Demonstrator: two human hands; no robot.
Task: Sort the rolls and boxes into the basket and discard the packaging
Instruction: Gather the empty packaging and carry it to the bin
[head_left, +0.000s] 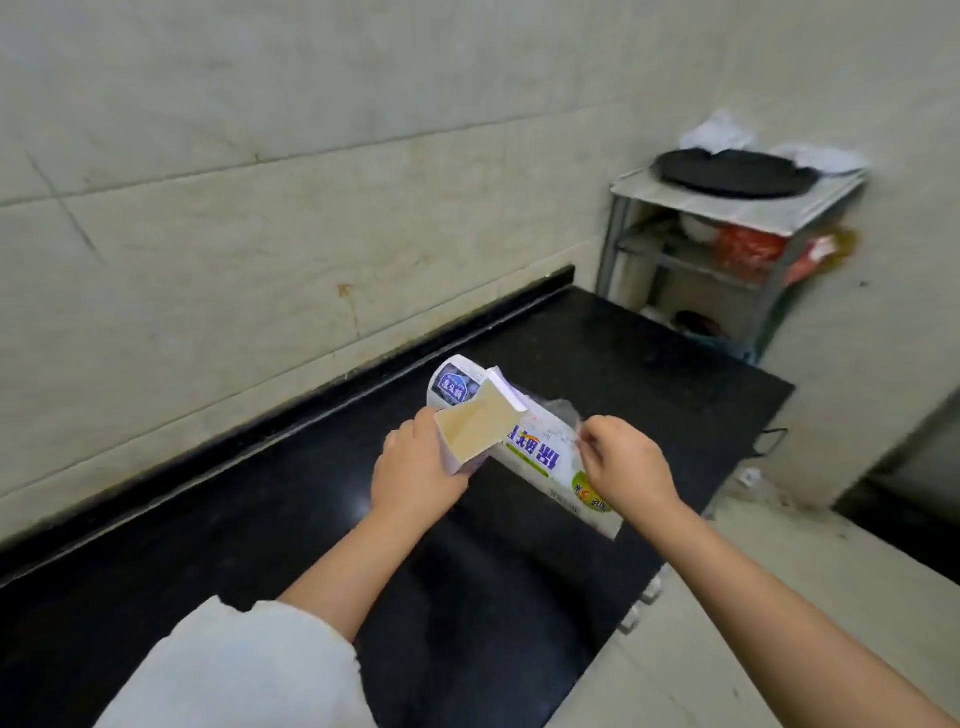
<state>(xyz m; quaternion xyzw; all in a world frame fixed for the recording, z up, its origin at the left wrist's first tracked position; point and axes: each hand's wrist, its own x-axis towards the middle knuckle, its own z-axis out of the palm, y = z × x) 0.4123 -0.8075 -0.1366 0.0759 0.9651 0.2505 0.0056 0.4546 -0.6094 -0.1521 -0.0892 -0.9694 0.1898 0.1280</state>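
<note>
Held above black worktop (291, 519): box (524, 447), long axis running far-left to near-right, opened flap far-left; left hand (415, 467) grip grasping flap end, right hand (626, 465) grip pinching clear wrap (569, 415).

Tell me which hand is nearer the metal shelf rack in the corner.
Right. The right hand, pinching clear plastic wrap beside the box, sits on the side toward the metal shelf rack. The left hand grips the box's open flap end, farther away.
</note>
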